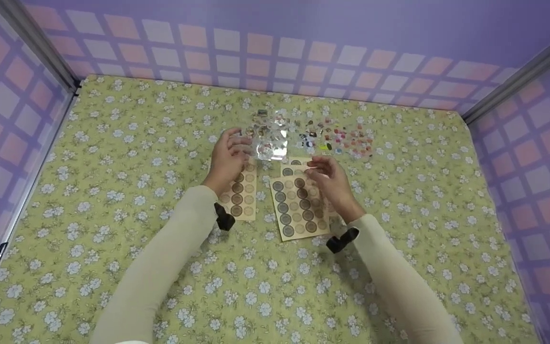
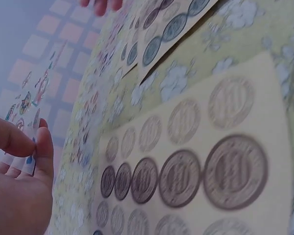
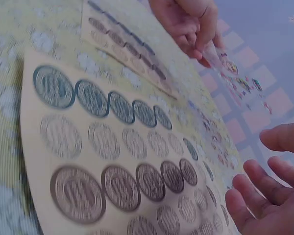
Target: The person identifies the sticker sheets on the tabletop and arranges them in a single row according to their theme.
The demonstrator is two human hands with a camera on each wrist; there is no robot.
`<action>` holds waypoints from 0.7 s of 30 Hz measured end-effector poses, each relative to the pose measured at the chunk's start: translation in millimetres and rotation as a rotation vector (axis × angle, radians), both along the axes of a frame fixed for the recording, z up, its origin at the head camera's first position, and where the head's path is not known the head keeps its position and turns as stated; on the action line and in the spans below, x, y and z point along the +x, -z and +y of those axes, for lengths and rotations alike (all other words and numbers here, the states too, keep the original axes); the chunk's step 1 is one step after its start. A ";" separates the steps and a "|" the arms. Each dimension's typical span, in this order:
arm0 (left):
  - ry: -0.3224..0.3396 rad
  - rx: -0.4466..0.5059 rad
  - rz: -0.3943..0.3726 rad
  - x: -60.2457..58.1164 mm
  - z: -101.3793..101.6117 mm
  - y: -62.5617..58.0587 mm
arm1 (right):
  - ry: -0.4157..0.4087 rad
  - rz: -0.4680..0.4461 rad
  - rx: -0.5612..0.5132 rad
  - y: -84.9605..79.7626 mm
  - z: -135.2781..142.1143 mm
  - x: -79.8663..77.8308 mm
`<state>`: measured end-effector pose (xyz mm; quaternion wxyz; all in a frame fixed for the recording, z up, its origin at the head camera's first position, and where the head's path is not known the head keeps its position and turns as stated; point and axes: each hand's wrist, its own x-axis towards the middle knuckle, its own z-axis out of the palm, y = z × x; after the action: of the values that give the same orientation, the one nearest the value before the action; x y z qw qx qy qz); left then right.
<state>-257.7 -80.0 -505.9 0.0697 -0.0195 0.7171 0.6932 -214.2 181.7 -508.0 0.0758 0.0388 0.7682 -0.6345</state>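
Note:
My left hand (image 1: 226,160) pinches a clear sticker sheet (image 1: 274,145) by its left edge, between thumb and fingers. Small coloured motifs dot that sheet (image 3: 235,76) in the right wrist view, where it is held up off the table. Below the left hand lies a beige sheet of round coin stickers (image 2: 186,174), partly covered by the hand in the head view. My right hand (image 1: 333,184) hovers over the right edge of a second coin sticker sheet (image 1: 296,210). Its fingers (image 3: 250,171) are loosely bent and hold nothing. More coin sheets peek out from beneath that one.
Further clear sheets with small colourful stickers (image 1: 351,138) lie behind the hands. A yellow-green floral cloth (image 1: 160,286) covers the table. Purple checked walls (image 1: 275,52) stand at the back and both sides.

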 end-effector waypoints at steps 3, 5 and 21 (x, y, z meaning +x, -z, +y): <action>-0.044 -0.043 -0.010 -7.3 -9.1 -0.9 | -0.061 0.019 0.109 -3.3 8.6 3.7; -0.071 -0.063 -0.024 -12.8 -16.0 -0.1 | -0.105 0.018 0.167 -2.4 14.4 6.0; -0.112 -0.322 -0.117 -45.7 -66.9 -0.2 | -0.367 0.039 0.609 2.6 28.9 22.5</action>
<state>-303.4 -146.9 -505.7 0.0686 -0.1109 0.8113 0.5699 -191.7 210.6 -510.6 0.1587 -0.0914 0.9176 -0.3529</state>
